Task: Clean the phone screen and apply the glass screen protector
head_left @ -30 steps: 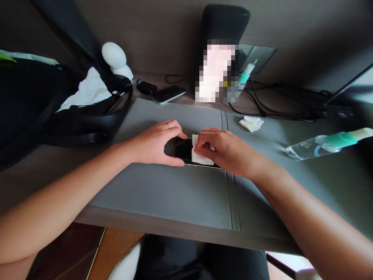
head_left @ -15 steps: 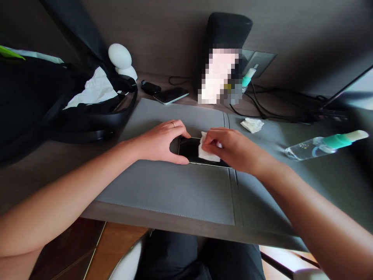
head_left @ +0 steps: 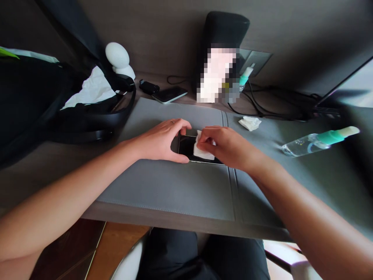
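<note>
Your right hand pinches a white tissue between its fingers, against the top of the phone, which lies flat on the grey mat; your left hand curves its fingers wide around the phone's left end, thumb at the near edge

The right hand held a white tissue on the black phone; the thumb of the left hand was at its near edge.

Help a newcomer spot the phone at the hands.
Find the gray mat. There lies a dark phone, left hand around one end, right hand over the other. Unlike the device beyond the mat, it has white tissue on its screen.
</note>
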A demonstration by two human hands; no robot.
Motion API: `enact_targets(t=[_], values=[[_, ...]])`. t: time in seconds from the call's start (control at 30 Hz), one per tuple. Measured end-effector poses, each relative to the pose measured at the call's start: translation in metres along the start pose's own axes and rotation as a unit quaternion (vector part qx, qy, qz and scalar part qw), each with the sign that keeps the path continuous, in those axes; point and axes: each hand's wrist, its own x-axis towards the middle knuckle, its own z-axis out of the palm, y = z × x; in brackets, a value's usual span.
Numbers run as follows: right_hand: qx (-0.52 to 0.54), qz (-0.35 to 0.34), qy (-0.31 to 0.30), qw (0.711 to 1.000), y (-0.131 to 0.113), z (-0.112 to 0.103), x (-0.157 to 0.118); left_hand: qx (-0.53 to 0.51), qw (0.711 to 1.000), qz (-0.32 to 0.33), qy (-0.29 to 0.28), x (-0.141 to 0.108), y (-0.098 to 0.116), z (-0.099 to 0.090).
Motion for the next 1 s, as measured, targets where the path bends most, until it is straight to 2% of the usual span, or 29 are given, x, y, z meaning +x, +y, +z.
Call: enact_targets(t=[0.17, 0.3, 0.5, 0.7, 0.87, 1.0], values=[[-0.006, -0.024, -0.011, 1.000, -0.020, 0.018, 0.025, -0.018, 1.000, -0.001, 0.010, -0.002, -0.001, 0.001], [-0.006, -0.035, -0.010, 0.999, -0.021, 0.021, 0.026, -0.012, 1.000, -0.008, 0.011, -0.004, -0.001, 0.000], [0.018, -0.024, -0.015, 0.999, 0.014, -0.007, -0.005, 0.002, 1.000, -0.023, -0.015, -0.004, -0.001, -0.002], [0.051, -0.045, -0.055, 0.996, 0.056, -0.037, -0.035, 0.024, 0.999, -0.016, -0.022, -0.004, 0.000, -0.003], [0.033, -0.054, -0.064, 0.996, 0.070, -0.046, -0.046, 0.037, 0.998, -0.022, -0.041, -0.005, -0.001, -0.003], [0.014, -0.071, -0.046, 0.996, 0.071, -0.044, -0.049, 0.076, 0.996, -0.006, -0.050, -0.005, -0.002, -0.002]])
